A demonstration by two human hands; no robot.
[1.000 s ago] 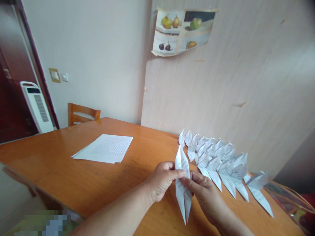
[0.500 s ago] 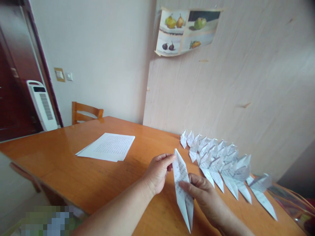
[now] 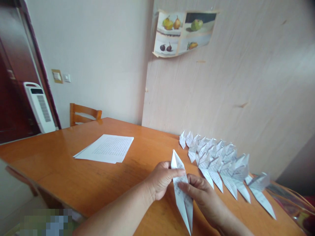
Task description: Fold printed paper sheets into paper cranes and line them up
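Note:
A long, narrow piece of folded printed paper is held between both hands above the table, pointed at its top, with two points at its lower end. My left hand is closed on its left edge, the thumb lying across the front near the upper part. From the right, my right hand pinches the middle, thumb in front and fingers behind. Several finished-looking folded paper shapes, made of the same printed paper, stand in rows beyond my right hand.
A stack of printed sheets lies on the wooden table to the left. Behind the table are a wooden chair and a white tower appliance. A wooden panel with a fruit picture rises along the far side.
My left thumb has slid from near the paper's top point down across its front. My right hand keeps its hold on the middle. The view has shifted slightly.

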